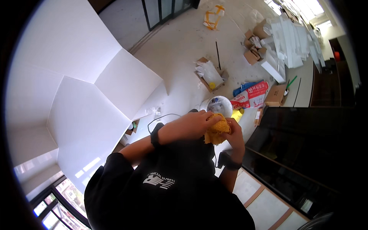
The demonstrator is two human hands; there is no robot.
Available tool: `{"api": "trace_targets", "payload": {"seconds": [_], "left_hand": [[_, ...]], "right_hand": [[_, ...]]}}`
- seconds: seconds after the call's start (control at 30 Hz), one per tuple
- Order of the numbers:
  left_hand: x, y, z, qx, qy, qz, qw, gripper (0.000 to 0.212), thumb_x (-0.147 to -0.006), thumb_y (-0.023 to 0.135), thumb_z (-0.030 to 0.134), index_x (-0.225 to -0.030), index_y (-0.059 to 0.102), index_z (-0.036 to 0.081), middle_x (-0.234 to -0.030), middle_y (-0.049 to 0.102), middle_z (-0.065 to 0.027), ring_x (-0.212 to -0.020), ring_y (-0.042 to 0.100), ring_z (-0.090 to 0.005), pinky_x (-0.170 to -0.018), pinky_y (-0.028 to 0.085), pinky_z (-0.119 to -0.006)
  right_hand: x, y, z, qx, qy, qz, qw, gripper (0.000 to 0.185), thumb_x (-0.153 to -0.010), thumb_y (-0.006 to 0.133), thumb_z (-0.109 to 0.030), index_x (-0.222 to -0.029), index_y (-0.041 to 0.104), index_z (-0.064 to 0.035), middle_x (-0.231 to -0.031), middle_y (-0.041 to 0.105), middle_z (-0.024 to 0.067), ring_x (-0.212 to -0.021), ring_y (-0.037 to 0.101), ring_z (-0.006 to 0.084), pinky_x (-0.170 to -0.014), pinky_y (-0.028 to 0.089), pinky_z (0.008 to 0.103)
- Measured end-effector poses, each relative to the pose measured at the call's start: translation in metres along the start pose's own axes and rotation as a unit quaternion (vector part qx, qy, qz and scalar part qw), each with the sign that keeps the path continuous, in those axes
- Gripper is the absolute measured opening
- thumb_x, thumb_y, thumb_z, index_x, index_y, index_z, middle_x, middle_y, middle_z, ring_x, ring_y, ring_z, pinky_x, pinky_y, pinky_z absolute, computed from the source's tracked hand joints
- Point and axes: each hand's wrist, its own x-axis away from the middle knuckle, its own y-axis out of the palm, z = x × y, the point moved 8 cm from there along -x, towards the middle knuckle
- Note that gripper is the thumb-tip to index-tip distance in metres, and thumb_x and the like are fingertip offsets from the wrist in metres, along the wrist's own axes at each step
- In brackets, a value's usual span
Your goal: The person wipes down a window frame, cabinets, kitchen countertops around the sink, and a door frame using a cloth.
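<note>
Both hands hold a bunched yellow cloth (216, 132) in front of the chest. My left hand (198, 122) reaches in from the left, its fingers on the cloth's upper part. On the cloth's right side, the fingers of my right hand (235, 133) grip its edge. Each wrist wears a black band. Just beyond the hands stands a white bucket (228, 104) with mixed items inside, partly hidden at its near side. A yellow object (237, 115) lies on the floor to the right of the bucket.
An open cardboard box (205, 82) with plastic wrapping lies beyond the bucket. Right of the bucket are a red and white sack (253, 95) and a cardboard box (275, 95). White foam strips (290, 43) are heaped farther off. A glossy black surface (299, 138) runs along the right.
</note>
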Motion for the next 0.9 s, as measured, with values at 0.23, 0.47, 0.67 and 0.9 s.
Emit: {"api": "trace_targets", "payload": {"seconds": [0.23,0.47,0.67,0.9], "left_hand": [[-0.051,-0.034,-0.046,0.042,-0.049,0.103,0.993,0.07,-0.069,0.069,0.008,-0.132,0.038,0.007,-0.107,0.057,-0.0158,-0.097,0.058,-0.0336,-0.08,0.05,-0.039],[-0.114,-0.107,-0.111,-0.03,-0.151,0.206,0.966,0.073,-0.069,0.069,0.01,-0.134,0.036,0.009,-0.105,0.054,-0.015,-0.092,0.058,-0.0339,-0.078,0.049,-0.04],[-0.157,-0.167,-0.129,-0.176,-0.169,0.277,0.929,0.066,-0.07,0.063,0.007,-0.132,0.041,0.011,-0.1,0.051,-0.0132,-0.091,0.058,-0.0316,-0.078,0.05,-0.038],[-0.173,-0.184,-0.171,-0.068,-0.219,0.31,0.923,0.058,-0.07,0.066,0.011,-0.124,0.047,0.01,-0.098,0.052,-0.011,-0.087,0.059,-0.0284,-0.074,0.05,-0.037]], "right_hand": [[-0.119,-0.053,-0.006,0.021,-0.014,-0.101,0.995,0.049,-0.065,0.061,0.009,-0.113,0.052,0.0,-0.104,0.06,0.0084,-0.098,0.059,0.0165,-0.086,0.047,0.0286],[-0.28,-0.049,-0.092,0.2,-0.106,-0.22,0.949,0.041,-0.068,0.064,0.004,-0.108,0.056,0.0024,-0.102,0.059,0.0071,-0.094,0.057,0.0156,-0.084,0.047,0.0287],[-0.358,-0.051,-0.13,0.178,-0.054,-0.256,0.949,0.047,-0.068,0.061,0.005,-0.114,0.051,0.0017,-0.102,0.061,0.0087,-0.096,0.058,0.0168,-0.086,0.047,0.0299],[-0.412,-0.033,-0.11,0.128,-0.117,-0.256,0.951,0.04,-0.069,0.05,0.008,-0.108,0.054,0.0001,-0.099,0.06,0.0073,-0.092,0.058,0.017,-0.085,0.046,0.0291]]}}
